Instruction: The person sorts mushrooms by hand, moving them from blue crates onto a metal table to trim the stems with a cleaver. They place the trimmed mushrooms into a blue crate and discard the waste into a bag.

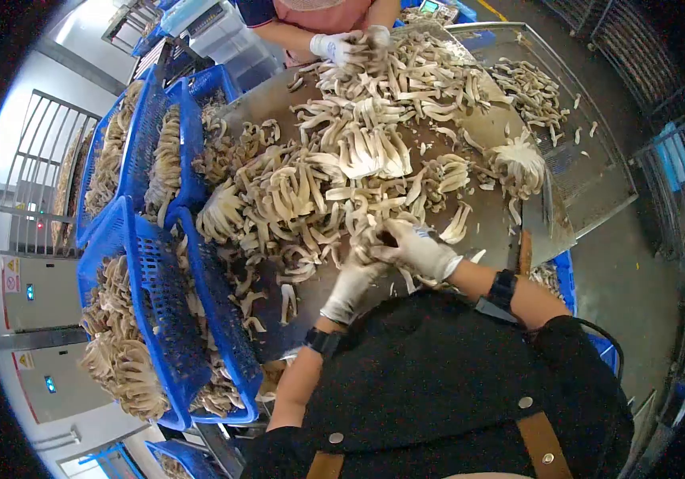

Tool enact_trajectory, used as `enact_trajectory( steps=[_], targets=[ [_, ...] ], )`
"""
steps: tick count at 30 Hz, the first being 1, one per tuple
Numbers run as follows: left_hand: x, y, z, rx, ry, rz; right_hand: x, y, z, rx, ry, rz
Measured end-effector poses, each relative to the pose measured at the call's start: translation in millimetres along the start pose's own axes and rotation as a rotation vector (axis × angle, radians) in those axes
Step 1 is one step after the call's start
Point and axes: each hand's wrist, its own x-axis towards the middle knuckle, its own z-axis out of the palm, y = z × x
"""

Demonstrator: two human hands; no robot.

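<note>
My left hand [353,289], in a white glove, and my gloved right hand [420,251] meet at the near side of a metal worktable [470,227]. Between their fingers is a small mushroom cluster [365,233], partly covered by the gloves. Both hands are closed around it. Just beyond them spreads a heap of pale, brown-capped mushrooms [290,191], some loose and some in clumps. A fan-shaped clump [370,150] lies farther up the table. One loose mushroom [288,303] rests left of my left hand, and a small bunch [457,223] lies beyond my right hand.
Blue baskets [147,271] filled with mushrooms line the table's left side. Across the table, a person's gloved hands [350,48] handle mushrooms. A mesh-bottomed metal tray [598,184] with more mushrooms adjoins the right side. Racks [637,56] stand at far right.
</note>
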Motion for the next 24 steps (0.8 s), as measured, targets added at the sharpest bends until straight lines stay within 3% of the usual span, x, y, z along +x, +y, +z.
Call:
enact_trajectory(
  steps=[1, 4, 5, 6, 9, 10, 11, 12, 13, 15, 16, 17, 19, 21, 24],
  targets=[
    [-6, 7, 8, -0.107, 0.031, -0.073, 7, -35, -26, 0.000, -0.134, 0.104],
    [-21, 28, 4, -0.451, 0.097, -0.136, 9, -13, -37, 0.050, -0.182, -0.019],
    [-25, 28, -3, -0.499, 0.077, -0.153, 13, 8, -18, 0.229, -0.144, 0.025],
    [-24, 29, -3, -0.396, 0.056, -0.080, 20, 1, -13, 0.410, -0.099, 0.063],
    [-18, 22, -3, -0.137, 0.022, 0.094, 11, -33, -30, 0.015, -0.099, 0.124],
    [-18, 19, -7, -0.084, 0.036, 0.120, 11, -30, -36, 0.119, -0.058, 0.076],
    [-18, 19, -8, -0.413, 0.113, 0.015, 7, -24, -43, 0.226, -0.017, 0.021],
    [-17, 24, -8, -0.742, 0.186, -0.096, 9, -20, -38, 0.549, -0.055, 0.179],
    [-21, 41, 0, -0.746, 0.201, -0.120, 10, -16, -32, 0.866, -0.042, 0.351],
    [-17, 29, 1, -0.326, 0.202, -0.047, 7, -10, -22, 0.214, 0.031, -0.066],
    [-16, 24, 1, -0.271, 0.203, -0.017, 4, -12, -26, -0.249, 0.035, -0.323],
    [-15, 21, 0, -0.217, 0.205, 0.014, 2, -14, -33, -0.178, 0.014, -0.296],
    [-10, 26, 2, -0.416, 0.217, 0.067, 1, -50, -61, -0.036, -0.024, -0.233],
    [-4, 27, 10, -0.393, 0.286, 0.164, 7, -50, -55, 0.034, -0.086, -0.433],
    [0, 24, 9, -0.423, 0.283, 0.173, 0, -64, -62, 0.308, -0.230, -0.442]
  ],
)
